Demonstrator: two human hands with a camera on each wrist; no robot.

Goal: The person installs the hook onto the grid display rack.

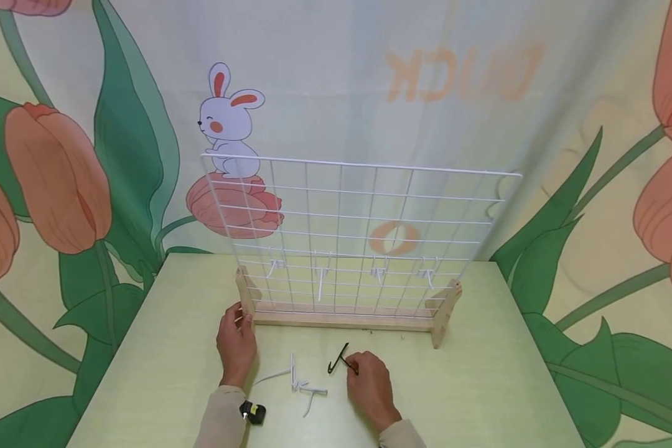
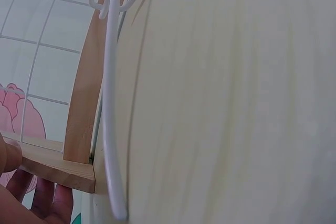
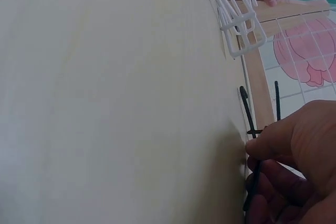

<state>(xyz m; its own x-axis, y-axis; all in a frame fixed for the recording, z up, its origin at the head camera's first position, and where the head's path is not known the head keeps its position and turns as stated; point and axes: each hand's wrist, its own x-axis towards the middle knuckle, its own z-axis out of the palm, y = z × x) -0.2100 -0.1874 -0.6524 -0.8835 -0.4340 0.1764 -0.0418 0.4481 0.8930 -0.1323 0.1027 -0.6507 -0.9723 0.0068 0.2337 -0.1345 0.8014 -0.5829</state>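
A white wire grid panel stands upright in a wooden stand. My left hand holds the stand's left wooden end piece; in the left wrist view, its thumb lies on one side of the wood and its fingers on the other. Between thumb and fingers, my right hand pinches a black metal display hook, just above the table in front of the stand. In the right wrist view, fingers cover part of the black hook. White hooks lie on the table between the hands.
Several white hooks hang in a row on the grid's lower part. The pale yellow table meets a printed curtain behind the grid. A small black device sits at my left wrist.
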